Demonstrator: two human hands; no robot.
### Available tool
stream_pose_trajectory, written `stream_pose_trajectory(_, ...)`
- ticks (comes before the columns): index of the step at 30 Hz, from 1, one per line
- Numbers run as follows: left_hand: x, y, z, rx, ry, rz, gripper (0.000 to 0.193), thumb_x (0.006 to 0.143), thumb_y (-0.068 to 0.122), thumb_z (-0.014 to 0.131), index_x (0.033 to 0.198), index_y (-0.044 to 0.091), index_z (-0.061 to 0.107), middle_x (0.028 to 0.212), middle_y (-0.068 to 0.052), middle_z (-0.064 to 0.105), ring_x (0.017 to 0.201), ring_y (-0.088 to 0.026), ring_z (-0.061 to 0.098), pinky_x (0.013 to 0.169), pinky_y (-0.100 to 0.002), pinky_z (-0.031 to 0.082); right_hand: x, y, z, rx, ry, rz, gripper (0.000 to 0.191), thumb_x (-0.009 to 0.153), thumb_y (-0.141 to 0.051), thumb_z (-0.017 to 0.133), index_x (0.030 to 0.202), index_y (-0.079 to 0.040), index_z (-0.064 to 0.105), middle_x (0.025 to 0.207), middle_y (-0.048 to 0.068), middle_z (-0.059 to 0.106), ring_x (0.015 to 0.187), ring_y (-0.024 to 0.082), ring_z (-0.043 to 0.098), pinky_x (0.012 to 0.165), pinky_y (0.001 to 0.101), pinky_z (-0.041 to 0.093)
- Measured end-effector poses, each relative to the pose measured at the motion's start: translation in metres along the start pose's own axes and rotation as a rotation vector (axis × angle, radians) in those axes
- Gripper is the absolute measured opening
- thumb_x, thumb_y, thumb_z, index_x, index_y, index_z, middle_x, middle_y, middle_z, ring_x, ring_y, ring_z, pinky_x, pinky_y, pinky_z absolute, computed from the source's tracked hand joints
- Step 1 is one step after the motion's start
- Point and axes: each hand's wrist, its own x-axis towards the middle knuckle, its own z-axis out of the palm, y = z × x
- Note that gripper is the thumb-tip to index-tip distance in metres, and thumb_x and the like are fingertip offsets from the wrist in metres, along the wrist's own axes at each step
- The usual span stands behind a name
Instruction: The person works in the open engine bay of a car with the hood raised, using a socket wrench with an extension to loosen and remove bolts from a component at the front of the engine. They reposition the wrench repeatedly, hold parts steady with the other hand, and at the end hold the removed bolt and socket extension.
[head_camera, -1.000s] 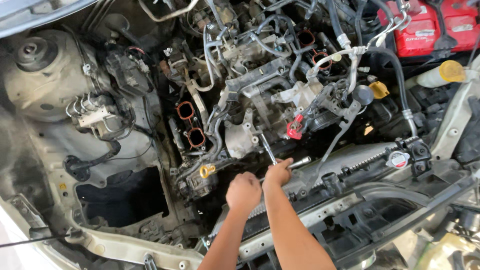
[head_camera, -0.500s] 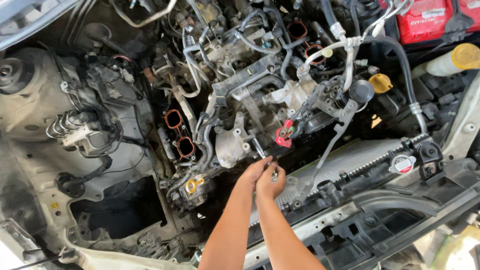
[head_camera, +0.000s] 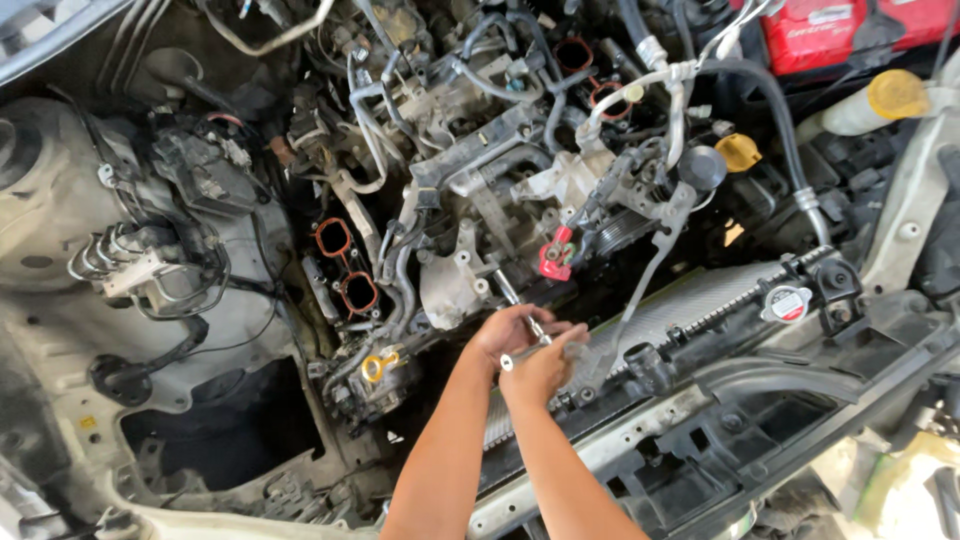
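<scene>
Open engine bay (head_camera: 200, 420) filling the whole view, seen from above and from the front of the car. Pale inner wing and strut tower (head_camera: 40, 210) at far left, with a cluster of bent metal brake pipes (head_camera: 120, 262) beside it. Engine block (head_camera: 480, 180) in the middle, stripped of its intake, crossed by black hoses and wiring. Radiator (head_camera: 700, 300) running diagonally along the lower right, capped by a round silver radiator cap (head_camera: 787, 303). Red battery (head_camera: 830, 35) at the top right corner. Two orange-ringed intake ports (head_camera: 345, 265) stacked left of centre. Yellow round cap (head_camera: 738, 152) right of the engine, another yellow cap (head_camera: 897, 93) on a white reservoir further right. Red plastic clip (head_camera: 556, 255) just above the hands. Yellow dipstick loop (head_camera: 378, 367) low, left of the forearms.

Both bare forearms rising from the bottom edge, meeting just in front of the radiator's top edge. Left hand (head_camera: 508, 330) curled around the upper shaft of a silver ratchet wrench (head_camera: 528, 330), fingers wrapped. Right hand (head_camera: 545, 368) closed in a fist on the wrench's lower handle end, touching the left hand. Wrench tilted, upper end (head_camera: 505, 288) reaching up-left to the engine's front face below a pale metal bracket (head_camera: 455, 285).
</scene>
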Motion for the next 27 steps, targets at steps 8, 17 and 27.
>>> stream_pose_trajectory(8, 0.024, -0.007, -0.003, 0.023, 0.173, 0.072, 0.034, 0.100, 0.028, 0.039, 0.080, 0.007, 0.055, 0.122, -0.030, 0.069, 0.119, -0.052, 0.061, 0.104, -0.058, 0.047, 0.012, 0.025, 0.005, 0.623, -0.320, 0.146, 0.070, 0.078, 0.001, 0.047, 0.146, -0.016, 0.042, 0.143, 0.008, 0.050, 0.138, 0.026, 0.048, 0.115, 0.0428, 0.036)
stream_pose_trajectory(17, 0.023, -0.013, -0.028, -0.096, 0.042, 0.118, 0.032, 0.101, 0.021, 0.047, 0.074, 0.005, 0.055, 0.077, -0.025, 0.066, 0.089, -0.046, 0.065, 0.102, -0.062, 0.047, -0.011, 0.003, -0.009, 1.383, -0.356, 0.845, 0.049, 0.103, -0.048, 0.036, 0.138, -0.018, 0.054, 0.131, 0.004, 0.063, 0.118, 0.024, 0.061, 0.093, 0.0409, 0.050)
stream_pose_trajectory(27, 0.013, -0.007, -0.019, 0.112, 0.267, 0.019, 0.044, 0.101, 0.022, 0.043, 0.133, -0.006, 0.054, 0.132, -0.030, 0.062, 0.118, -0.047, 0.063, 0.107, -0.053, 0.049, -0.012, 0.029, 0.018, 0.996, -0.284, 0.538, 0.037, 0.105, -0.026, 0.046, 0.137, -0.009, 0.056, 0.125, 0.007, 0.065, 0.109, 0.017, 0.064, 0.084, 0.0315, 0.052)
